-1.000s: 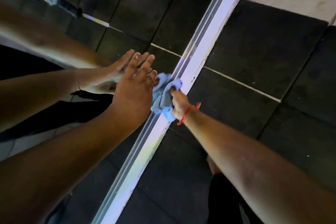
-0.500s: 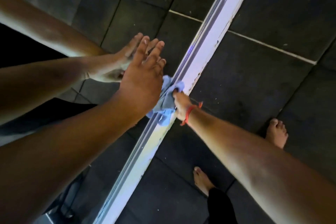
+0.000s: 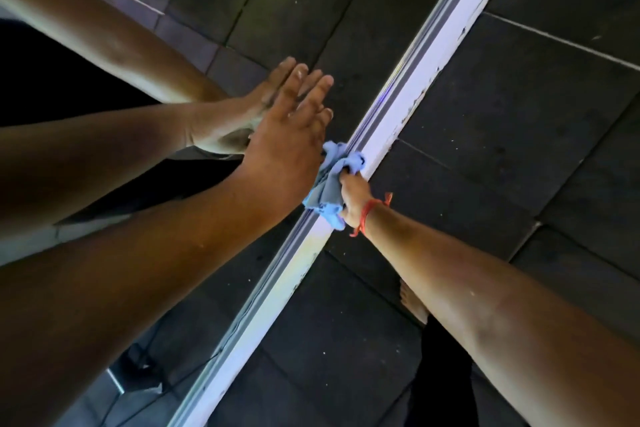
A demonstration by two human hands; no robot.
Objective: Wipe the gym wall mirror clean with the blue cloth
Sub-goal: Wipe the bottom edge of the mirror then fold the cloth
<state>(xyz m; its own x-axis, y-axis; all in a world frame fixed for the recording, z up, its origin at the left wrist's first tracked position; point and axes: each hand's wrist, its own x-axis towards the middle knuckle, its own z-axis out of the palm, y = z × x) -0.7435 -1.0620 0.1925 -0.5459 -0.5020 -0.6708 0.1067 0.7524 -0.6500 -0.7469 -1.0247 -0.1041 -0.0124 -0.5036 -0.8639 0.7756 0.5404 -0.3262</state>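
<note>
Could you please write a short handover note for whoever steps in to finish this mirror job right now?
Left hand: fingers straight, flat against the mirror.
Right hand: grips the bunched blue cloth, pressed at the mirror's bottom edge, by the white frame strip.
Done: cannot tell how much glass is wiped.
Left: carry on wiping; check the lower edge and frame for marks.

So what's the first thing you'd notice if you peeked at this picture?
Probably the blue cloth, bunched in the right hand against the pale frame strip at the mirror's bottom edge, mid-picture. Next, the left hand pressed flat on the mirror, fingers straight, meeting its own reflection. A red string circles the right wrist.
</note>
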